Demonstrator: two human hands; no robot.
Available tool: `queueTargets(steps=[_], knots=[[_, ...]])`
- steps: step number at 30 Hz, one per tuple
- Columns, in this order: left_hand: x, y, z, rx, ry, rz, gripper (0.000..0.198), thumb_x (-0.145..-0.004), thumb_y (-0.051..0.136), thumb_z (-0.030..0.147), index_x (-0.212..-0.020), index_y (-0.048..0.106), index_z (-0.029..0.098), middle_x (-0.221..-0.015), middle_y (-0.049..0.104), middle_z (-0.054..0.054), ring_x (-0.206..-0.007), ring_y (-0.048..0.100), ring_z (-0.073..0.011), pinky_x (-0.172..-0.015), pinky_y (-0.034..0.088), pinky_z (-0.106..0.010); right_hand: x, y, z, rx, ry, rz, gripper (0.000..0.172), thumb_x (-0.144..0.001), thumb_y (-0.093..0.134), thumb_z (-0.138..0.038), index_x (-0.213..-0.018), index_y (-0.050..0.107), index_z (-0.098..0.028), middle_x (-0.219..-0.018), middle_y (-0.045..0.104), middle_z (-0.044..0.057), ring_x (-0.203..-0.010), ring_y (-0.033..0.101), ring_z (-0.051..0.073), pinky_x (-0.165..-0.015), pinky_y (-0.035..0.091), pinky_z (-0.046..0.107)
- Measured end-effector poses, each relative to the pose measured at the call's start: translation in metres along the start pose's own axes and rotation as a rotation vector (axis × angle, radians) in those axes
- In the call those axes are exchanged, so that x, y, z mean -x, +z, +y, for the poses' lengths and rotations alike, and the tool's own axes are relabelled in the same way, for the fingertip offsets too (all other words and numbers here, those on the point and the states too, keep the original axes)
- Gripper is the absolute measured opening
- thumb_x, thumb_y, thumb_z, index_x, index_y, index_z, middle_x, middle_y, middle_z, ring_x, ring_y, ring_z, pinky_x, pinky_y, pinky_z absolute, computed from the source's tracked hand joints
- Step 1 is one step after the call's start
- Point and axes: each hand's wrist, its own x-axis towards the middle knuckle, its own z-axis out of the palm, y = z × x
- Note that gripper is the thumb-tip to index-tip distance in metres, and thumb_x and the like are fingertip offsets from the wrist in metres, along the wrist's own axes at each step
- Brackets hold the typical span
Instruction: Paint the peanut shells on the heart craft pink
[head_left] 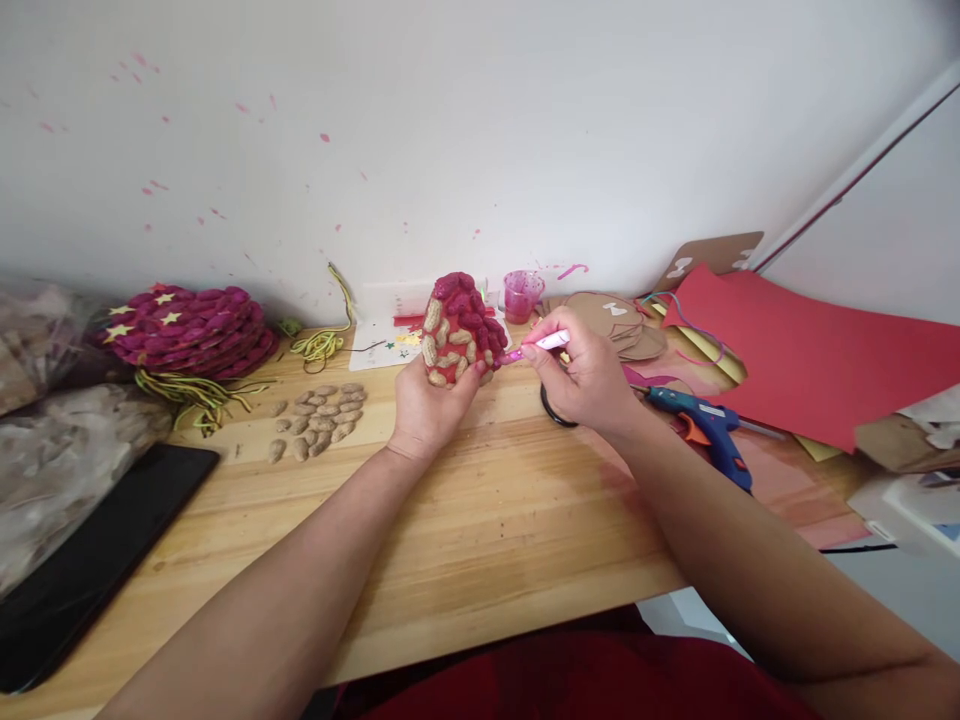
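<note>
My left hand [431, 405] is closed on the lower edge of a red craft piece covered with peanuts [455, 338], holding it tilted up above the table. Magenta paint coats the peanuts along its top and right side; those on the left and bottom are bare tan. In my right hand [581, 375] is a paintbrush [536, 346] with a white handle, pinched between thumb and fingers. Its pink tip touches the right edge of the piece. Behind the hands stands a clear plastic cup [523, 296] stained with magenta paint.
Loose peanuts [319, 418] lie left of my hands. Farther left are a stack of magenta peanut pieces with stars [191, 330], yellow-green cords [319, 345], plastic bags and a black phone [105, 560]. On the right are a blue glue gun [705, 425], cardboard cutouts [611, 320] and red sheets [832, 350].
</note>
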Motion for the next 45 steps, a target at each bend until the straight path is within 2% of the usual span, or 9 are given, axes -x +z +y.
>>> queueTargets(steps=[5,9,14,18,23,28,35,40,45], knots=[[0.0002,-0.0003,-0.0003,-0.029,-0.012,0.002,0.028,-0.071,0.083,0.035,-0.089,0.072,0.018,-0.084,0.078,-0.008,-0.08,0.074,-0.0248,-0.07,0.06,-0.033,-0.001,-0.0023,0.0012,-0.014,0.053,0.04,0.007,-0.094,0.061,-0.028,-0.092,0.057,-0.023,-0.07,0.061,-0.001,-0.057,0.051,0.014,-0.055,0.038,0.029],[-0.0006,-0.0007,-0.0039,-0.04,-0.002,-0.007,0.026,-0.072,0.082,0.037,-0.086,0.072,0.018,-0.083,0.078,-0.009,-0.08,0.074,-0.0243,-0.07,0.059,-0.032,-0.0004,-0.0015,0.0027,-0.043,0.047,-0.007,0.007,-0.094,0.062,-0.027,-0.091,0.057,-0.023,-0.072,0.062,-0.001,-0.056,0.051,0.013,-0.055,0.038,0.029],[-0.0009,-0.0004,-0.0059,-0.039,-0.005,0.007,0.028,-0.07,0.084,0.037,-0.088,0.072,0.019,-0.079,0.077,-0.008,-0.08,0.074,-0.0245,-0.066,0.059,-0.031,0.0006,0.0,0.0042,-0.07,0.081,0.063,0.01,-0.096,0.062,-0.031,-0.092,0.055,-0.024,-0.07,0.059,-0.002,-0.056,0.052,0.013,-0.056,0.039,0.029],[0.0003,0.0003,-0.0034,-0.02,-0.008,-0.001,0.027,-0.07,0.083,0.036,-0.088,0.072,0.019,-0.082,0.077,-0.008,-0.083,0.074,-0.025,-0.067,0.059,-0.031,0.0,-0.0001,0.0018,-0.039,0.038,0.012,0.009,-0.095,0.062,-0.029,-0.092,0.056,-0.023,-0.073,0.063,-0.001,-0.057,0.051,0.013,-0.054,0.037,0.028],[0.0006,0.0006,-0.0025,-0.012,-0.01,0.008,0.027,-0.069,0.084,0.035,-0.086,0.072,0.019,-0.081,0.077,-0.008,-0.082,0.075,-0.0254,-0.068,0.059,-0.031,-0.0013,-0.0024,-0.0011,0.016,0.009,0.06,0.008,-0.094,0.062,-0.027,-0.09,0.057,-0.022,-0.075,0.065,0.0,-0.061,0.054,0.014,-0.058,0.039,0.029],[0.0007,-0.0004,-0.0025,-0.043,0.014,-0.018,0.025,-0.072,0.083,0.038,-0.085,0.072,0.019,-0.077,0.076,-0.007,-0.081,0.075,-0.0257,-0.065,0.059,-0.031,0.0,0.0001,-0.0007,-0.011,-0.014,0.006,0.007,-0.095,0.062,-0.027,-0.092,0.057,-0.022,-0.076,0.065,0.0,-0.058,0.051,0.013,-0.057,0.037,0.029],[0.0011,-0.0014,-0.002,-0.068,0.02,-0.027,0.026,-0.073,0.082,0.037,-0.087,0.072,0.018,-0.077,0.076,-0.008,-0.08,0.074,-0.025,-0.065,0.058,-0.031,-0.0001,0.0008,-0.0009,0.003,-0.045,0.022,0.006,-0.095,0.06,-0.025,-0.091,0.056,-0.022,-0.079,0.065,0.001,-0.062,0.053,0.014,-0.059,0.038,0.03],[-0.0016,-0.0008,-0.0048,-0.009,-0.034,-0.005,0.028,-0.07,0.084,0.038,-0.083,0.071,0.017,-0.075,0.075,-0.007,-0.067,0.07,-0.0206,-0.057,0.055,-0.028,0.0006,0.0015,-0.0011,0.018,-0.062,0.043,0.007,-0.096,0.06,-0.026,-0.091,0.057,-0.022,-0.078,0.066,0.001,-0.062,0.054,0.015,-0.059,0.038,0.03],[-0.0052,0.0001,-0.0063,0.08,-0.14,0.069,0.03,-0.066,0.085,0.037,-0.078,0.069,0.016,-0.071,0.071,-0.004,-0.048,0.056,-0.0122,-0.044,0.048,-0.025,0.0023,0.0033,-0.0009,0.014,-0.102,0.062,0.005,-0.096,0.061,-0.024,-0.093,0.058,-0.021,-0.081,0.068,0.001,-0.064,0.056,0.014,-0.059,0.039,0.029]])
